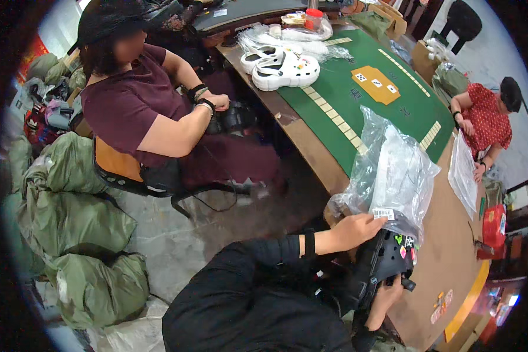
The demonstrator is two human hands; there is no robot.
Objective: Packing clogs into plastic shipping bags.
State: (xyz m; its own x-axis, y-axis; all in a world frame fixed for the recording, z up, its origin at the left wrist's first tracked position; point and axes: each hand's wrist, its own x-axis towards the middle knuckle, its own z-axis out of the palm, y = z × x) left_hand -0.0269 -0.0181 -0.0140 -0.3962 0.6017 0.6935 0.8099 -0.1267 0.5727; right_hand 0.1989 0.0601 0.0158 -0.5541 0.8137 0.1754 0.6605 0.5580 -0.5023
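Observation:
My left hand [358, 230] grips the lower edge of a clear plastic bag [393, 173] that stands crumpled on the table edge. A small white label sits on the bag by my fingertips. My right hand [387, 296] holds a black clog shoe [384, 261] with small coloured charms on its top, just under the bag's mouth. The shoe's front end touches the bag. My black sleeves come in from the bottom of the head view.
A brown table [446, 258] carries a green mat [358, 94] and a pair of white clogs [284, 67] at the far end. A seated person in dark red [141, 105] handles a black shoe at left. Another person in red [487, 120] sits at right. Green sacks [76, 217] pile on the floor.

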